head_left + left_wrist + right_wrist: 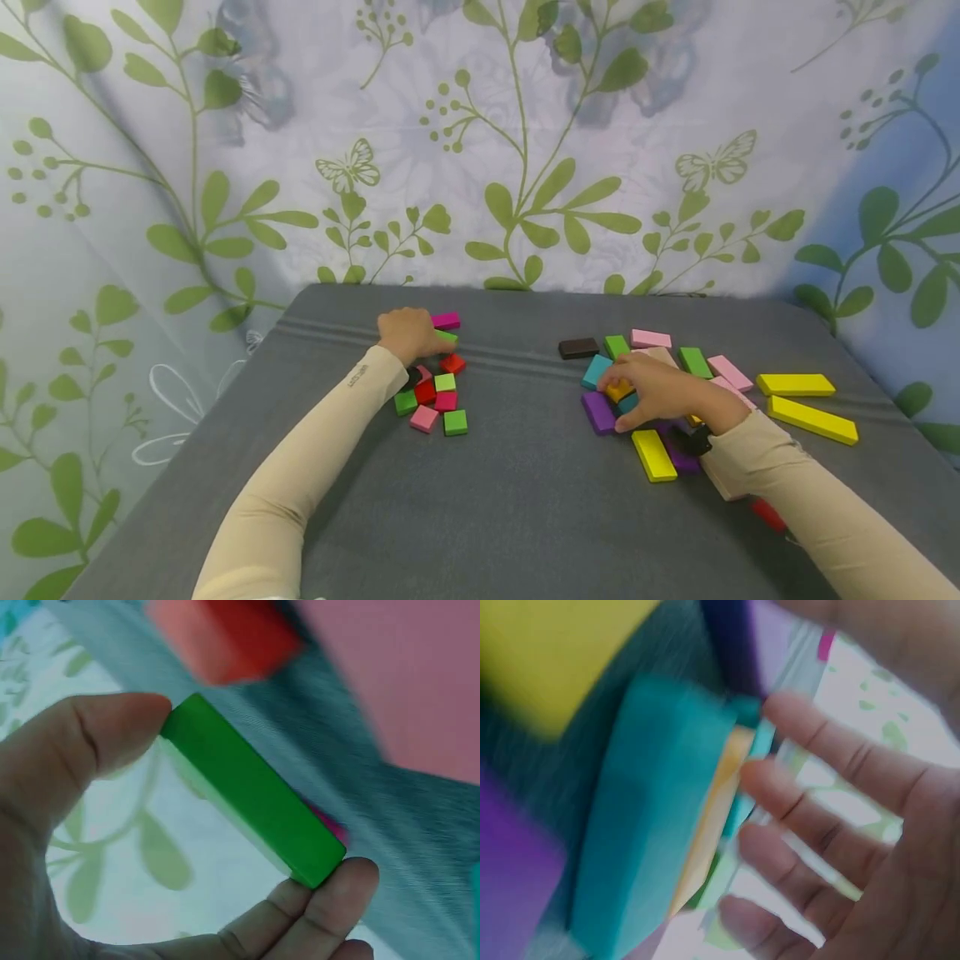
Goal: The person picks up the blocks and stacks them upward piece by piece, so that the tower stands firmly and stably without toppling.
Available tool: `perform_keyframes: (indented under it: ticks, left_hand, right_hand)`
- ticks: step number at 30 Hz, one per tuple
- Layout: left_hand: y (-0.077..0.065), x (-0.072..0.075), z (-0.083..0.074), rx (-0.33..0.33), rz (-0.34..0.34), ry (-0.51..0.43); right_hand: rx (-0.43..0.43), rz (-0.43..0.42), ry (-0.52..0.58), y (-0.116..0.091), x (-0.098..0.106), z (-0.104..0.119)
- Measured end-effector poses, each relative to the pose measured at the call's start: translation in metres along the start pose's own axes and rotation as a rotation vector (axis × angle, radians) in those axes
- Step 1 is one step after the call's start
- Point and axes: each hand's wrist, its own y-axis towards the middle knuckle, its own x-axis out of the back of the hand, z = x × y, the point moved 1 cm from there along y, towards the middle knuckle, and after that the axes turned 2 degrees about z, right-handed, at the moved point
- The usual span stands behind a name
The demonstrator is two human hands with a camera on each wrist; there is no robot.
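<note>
My left hand (411, 333) pinches a green block (251, 791) between thumb and fingertips, one end against the thumb and the other against the fingers. Past it lies a magenta block (447, 321), and a red block (453, 363) sits close by. On the other side, my right hand (660, 387) hovers palm down over a cluster of blocks, its fingers spread and loosely bent. Nearest its fingertips are an orange block (712, 817) and a teal block (645, 810); whether they touch, I cannot tell. Nothing shows held in this hand.
Several small red, pink and green blocks, such as a green one (455, 422), lie below the left hand. Around the right hand are a purple block (598, 412), a yellow block (654, 456), a dark brown block (578, 348) and long yellow blocks (812, 419). A patterned curtain (480, 150) hangs behind the grey table (510, 508).
</note>
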Motion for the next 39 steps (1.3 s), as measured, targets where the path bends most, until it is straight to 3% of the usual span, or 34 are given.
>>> perform_keyframes:
  ticks: [7,12,17,20,26,35,39]
  left_hand:
    - [-0.02,0.008,-0.023,-0.207,-0.05,-0.006]
    - [-0.033,0.003,-0.035,-0.417,-0.076,0.028]
    - [-0.04,-0.003,-0.041,-0.63,-0.04,0.036]
    - [-0.042,-0.008,-0.043,-0.714,0.014,0.003]
    - [-0.047,-0.012,-0.043,-0.786,0.134,-0.114]
    - [-0.042,-0.019,-0.035,-0.794,0.191,-0.218]
    - [-0.039,-0.02,-0.03,-0.809,0.231,-0.307]
  right_hand:
    - [0.022,-0.008,-0.004,0.008,-0.003,0.015]
    - [0.026,-0.034,0.029,0.017,-0.007,0.022]
    - [-0.028,-0.049,0.131,0.027,-0.011,0.031]
    - [-0.047,-0.056,0.194,0.032,-0.015,0.036]
    - [-0.057,-0.088,0.27,0.041,-0.023,0.047]
    - [-0.043,-0.126,0.292,0.053,-0.037,0.057]
    - [-0.052,-0.143,0.293,0.056,-0.043,0.058]
